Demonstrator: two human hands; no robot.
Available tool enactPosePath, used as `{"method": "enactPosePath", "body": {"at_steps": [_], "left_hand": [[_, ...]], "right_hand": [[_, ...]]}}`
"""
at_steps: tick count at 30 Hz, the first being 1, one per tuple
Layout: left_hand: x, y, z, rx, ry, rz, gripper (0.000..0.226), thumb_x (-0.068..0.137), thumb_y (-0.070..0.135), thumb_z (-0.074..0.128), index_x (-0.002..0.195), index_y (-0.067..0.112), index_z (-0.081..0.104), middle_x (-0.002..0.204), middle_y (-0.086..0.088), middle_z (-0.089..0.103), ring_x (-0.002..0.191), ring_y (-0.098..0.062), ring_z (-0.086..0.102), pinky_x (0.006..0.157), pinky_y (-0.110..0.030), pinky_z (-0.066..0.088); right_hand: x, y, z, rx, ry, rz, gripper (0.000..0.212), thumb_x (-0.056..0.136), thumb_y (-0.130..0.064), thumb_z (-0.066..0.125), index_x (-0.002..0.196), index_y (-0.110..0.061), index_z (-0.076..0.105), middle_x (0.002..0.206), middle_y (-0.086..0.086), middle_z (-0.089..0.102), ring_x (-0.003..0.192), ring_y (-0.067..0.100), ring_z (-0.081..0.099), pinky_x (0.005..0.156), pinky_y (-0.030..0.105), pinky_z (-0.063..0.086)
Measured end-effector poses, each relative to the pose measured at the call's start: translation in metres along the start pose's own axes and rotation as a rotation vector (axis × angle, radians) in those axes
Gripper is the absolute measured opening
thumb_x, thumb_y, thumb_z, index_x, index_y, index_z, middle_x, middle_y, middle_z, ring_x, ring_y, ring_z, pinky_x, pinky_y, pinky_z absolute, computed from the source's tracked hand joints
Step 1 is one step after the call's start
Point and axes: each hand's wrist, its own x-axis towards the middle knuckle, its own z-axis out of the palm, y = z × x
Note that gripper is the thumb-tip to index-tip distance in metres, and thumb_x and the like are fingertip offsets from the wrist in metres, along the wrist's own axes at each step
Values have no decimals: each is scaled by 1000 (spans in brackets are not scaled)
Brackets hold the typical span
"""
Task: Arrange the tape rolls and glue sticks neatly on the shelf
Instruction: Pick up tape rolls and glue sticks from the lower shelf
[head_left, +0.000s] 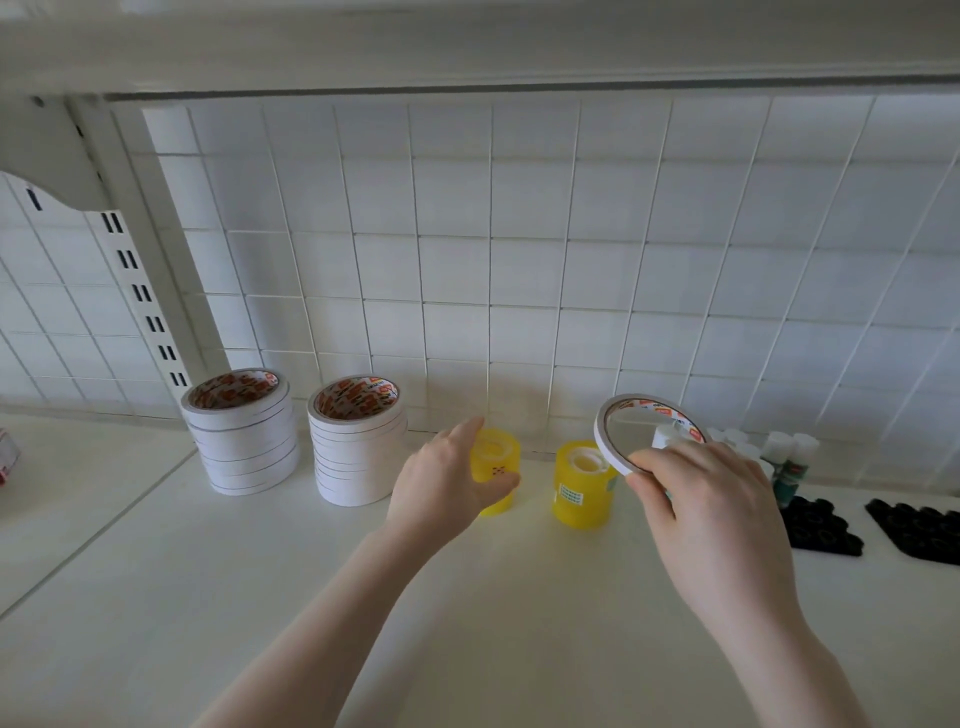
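Two stacks of thin white tape rolls stand on the white shelf (260, 571): the left stack (241, 436) by the slotted upright, the second stack (358, 441) beside it. My left hand (447, 488) grips a yellow tape stack (498, 462), fingers curled round its left side. A second yellow tape stack (582, 486) stands free to the right. My right hand (706, 514) pinches a single thin white tape roll (613, 447), held tilted above the shelf. Glue sticks (789, 457) with white caps stand behind my right hand.
A white wire grid (519, 234) backs the shelf, and another shelf board runs overhead. Two black trays (821, 525) (914, 530) lie at the right. A small red-and-clear item (8, 457) sits at the far left edge.
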Motion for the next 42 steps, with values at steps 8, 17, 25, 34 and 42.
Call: {"method": "enactPosePath", "body": {"at_steps": [8,17,25,34,42], "left_hand": [[-29,-6,-36,130,207,201,37,86,47,55,113,21,56,111,5,58,105,-19,53,78,-27,39],[-79,-103,-91,235,304,54,21,78,32,71,89,15,64,87,0,66,84,-26,60,62,-32,46],[-91,-206,-135,252,274,-11,28,83,36,65,103,16,64,100,0,65,95,-25,59,64,-30,40],[-90,-254,-133,122,116,-132,38,91,41,48,127,29,45,127,11,49,118,-12,44,87,-25,38],[-91,-263,-133,7,134,-174,35,91,34,50,126,28,47,127,12,48,119,-9,42,87,-20,34]], "right_hand": [[7,-17,-7,51,5,-35,10,74,-18,60,66,-13,65,59,1,55,61,31,55,58,36,44],[29,-94,2,125,-28,-122,8,72,-20,60,67,-16,65,62,1,61,64,29,57,59,33,42],[58,-210,43,182,-95,-113,14,74,-21,57,72,-14,68,69,4,65,70,31,58,64,34,42],[99,-295,88,328,-286,-127,12,86,-18,60,78,-17,69,65,-9,47,78,22,46,63,30,24],[108,-311,117,367,-427,-106,13,85,-16,60,79,-8,69,76,4,63,79,23,54,64,32,33]]}}
